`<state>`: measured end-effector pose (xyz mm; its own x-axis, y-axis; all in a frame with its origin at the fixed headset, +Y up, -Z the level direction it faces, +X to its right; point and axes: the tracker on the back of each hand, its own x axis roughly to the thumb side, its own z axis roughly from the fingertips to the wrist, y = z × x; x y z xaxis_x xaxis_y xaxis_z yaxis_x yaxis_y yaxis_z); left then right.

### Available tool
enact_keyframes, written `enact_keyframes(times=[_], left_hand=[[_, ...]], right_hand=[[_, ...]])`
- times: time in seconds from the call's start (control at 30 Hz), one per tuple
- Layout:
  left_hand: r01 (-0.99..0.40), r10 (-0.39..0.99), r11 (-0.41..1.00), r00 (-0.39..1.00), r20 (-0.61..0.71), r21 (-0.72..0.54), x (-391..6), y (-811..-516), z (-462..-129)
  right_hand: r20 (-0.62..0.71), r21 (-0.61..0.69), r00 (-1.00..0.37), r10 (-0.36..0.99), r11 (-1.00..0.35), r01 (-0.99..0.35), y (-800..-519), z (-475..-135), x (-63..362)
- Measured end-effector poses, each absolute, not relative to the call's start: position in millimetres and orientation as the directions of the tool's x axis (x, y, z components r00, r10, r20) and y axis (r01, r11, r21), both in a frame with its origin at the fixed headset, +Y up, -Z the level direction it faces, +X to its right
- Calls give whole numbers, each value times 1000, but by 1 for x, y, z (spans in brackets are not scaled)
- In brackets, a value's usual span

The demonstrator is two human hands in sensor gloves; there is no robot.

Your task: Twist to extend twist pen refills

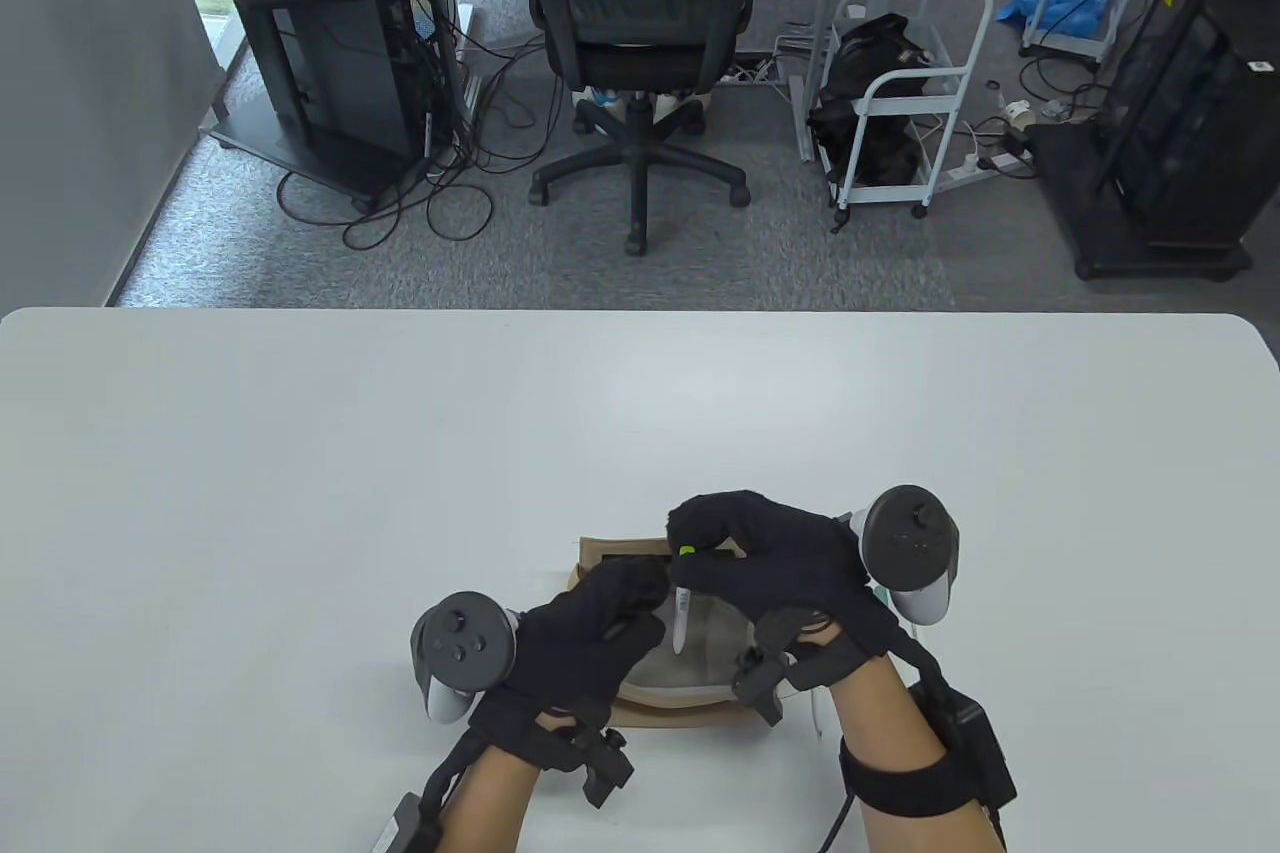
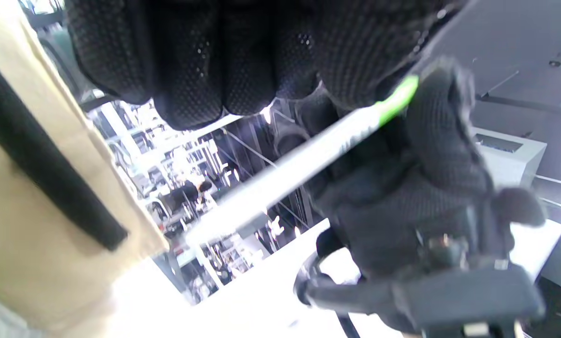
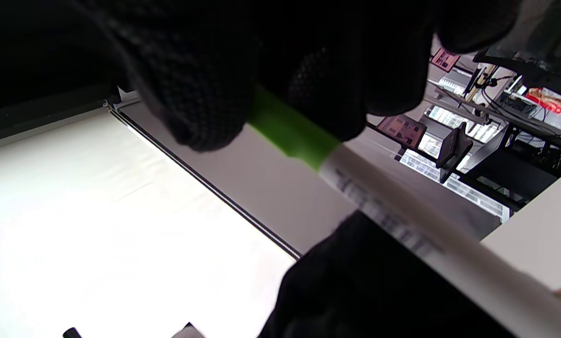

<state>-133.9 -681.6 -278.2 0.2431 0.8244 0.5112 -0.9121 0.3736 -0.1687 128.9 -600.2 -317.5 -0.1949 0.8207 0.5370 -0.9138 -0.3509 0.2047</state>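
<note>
A white twist pen (image 1: 682, 615) with a green end (image 1: 687, 551) is held above a tan cardboard box (image 1: 610, 554) at the table's near edge. My right hand (image 1: 745, 561) pinches the green end; in the right wrist view its fingers close on the green part (image 3: 289, 133) above the white barrel (image 3: 402, 220). My left hand (image 1: 600, 623) grips the barrel lower down. The left wrist view shows the pen (image 2: 303, 159) running from my left fingers (image 2: 205, 61) to my right hand (image 2: 426, 178). The pen's tip is blurred.
The box (image 2: 36, 202) holds a pale lining (image 1: 700, 658) and has a dark strip at its far side. The white table (image 1: 300, 493) stretches to the left, right and far side. An office chair (image 1: 640, 43) and carts stand on the floor beyond.
</note>
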Motion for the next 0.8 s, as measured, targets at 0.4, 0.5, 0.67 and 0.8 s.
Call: enact_keyframes(times=[0.4, 0.5, 0.67, 0.8], left_hand=[[-750, 681, 657, 633, 369, 74, -190, -699, -293], [-745, 681, 663, 639, 358, 70, -192, -702, -294], [-734, 670, 675, 651, 357, 71, -192, -703, -294], [-738, 676, 672, 645, 356, 59, -191, -703, -294]], right_hand=[[116, -286, -764, 634, -716, -637, -606, -337, 214], [-27, -257, -822, 569, -798, -545, -622, -346, 233], [-249, -195, -865, 436, -897, -396, -658, -361, 262], [-377, -152, -861, 340, -940, -305, -685, -368, 276]])
